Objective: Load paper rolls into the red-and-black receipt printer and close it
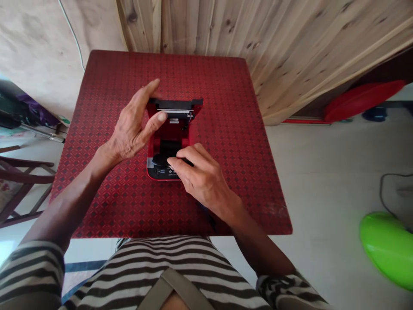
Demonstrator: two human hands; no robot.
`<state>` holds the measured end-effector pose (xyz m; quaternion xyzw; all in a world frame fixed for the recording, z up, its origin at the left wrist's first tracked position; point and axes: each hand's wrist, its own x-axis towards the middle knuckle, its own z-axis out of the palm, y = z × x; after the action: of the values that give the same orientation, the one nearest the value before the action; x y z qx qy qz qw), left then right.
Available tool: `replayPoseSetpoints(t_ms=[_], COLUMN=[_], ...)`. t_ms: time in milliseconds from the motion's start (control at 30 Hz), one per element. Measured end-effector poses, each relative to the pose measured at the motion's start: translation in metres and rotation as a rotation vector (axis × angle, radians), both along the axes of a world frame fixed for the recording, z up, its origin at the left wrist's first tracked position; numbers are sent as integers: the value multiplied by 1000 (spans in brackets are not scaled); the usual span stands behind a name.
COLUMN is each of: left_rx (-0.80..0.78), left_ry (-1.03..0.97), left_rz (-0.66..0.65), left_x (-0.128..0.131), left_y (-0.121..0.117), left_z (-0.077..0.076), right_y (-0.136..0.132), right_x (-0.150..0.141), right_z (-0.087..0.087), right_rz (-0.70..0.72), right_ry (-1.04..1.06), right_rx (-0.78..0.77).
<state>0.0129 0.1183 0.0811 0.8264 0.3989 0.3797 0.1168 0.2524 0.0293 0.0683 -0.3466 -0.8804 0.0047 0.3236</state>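
A small red and black device [155,174], which looks like a compact label printer, stands on the table with its lid [176,104] raised. My left hand [130,125] is at the lid's left side, thumb across its inner face and the other fingers stretched behind it, holding it up. Low over the open compartment, my right hand [201,172] has thumb and fingers pinched on a dark, flat piece [160,160] by the front edge. What kind of piece it is, I cannot make out. My right fingers hide the front right corner of the device.
The table [235,129] has a red patterned cover. Wooden planks [206,26] rise behind it. A wooden chair [22,185] stands to the left. On the right floor are a green rounded object [387,249] and a cable [381,189]; a red object [361,101] is farther back.
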Motion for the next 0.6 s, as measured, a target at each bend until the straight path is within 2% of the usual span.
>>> replayPoseSetpoints(t_ms=[167, 300, 433, 600], left_rx=[59, 100, 125, 112], left_ry=[140, 261, 271, 203], left_rz=[-142, -174, -171, -155], left_x=[-6, -12, -12, -9], left_y=[-41, -70, -79, -78], left_z=[-3, -20, -36, -40], right_y=[-11, -14, -15, -16], right_x=[1, -2, -2, 1], right_z=[-9, -16, -18, -18], right_rz=[-23, -60, -77, -73], right_ry=[30, 50, 54, 31], right_rx=[90, 154, 126, 55])
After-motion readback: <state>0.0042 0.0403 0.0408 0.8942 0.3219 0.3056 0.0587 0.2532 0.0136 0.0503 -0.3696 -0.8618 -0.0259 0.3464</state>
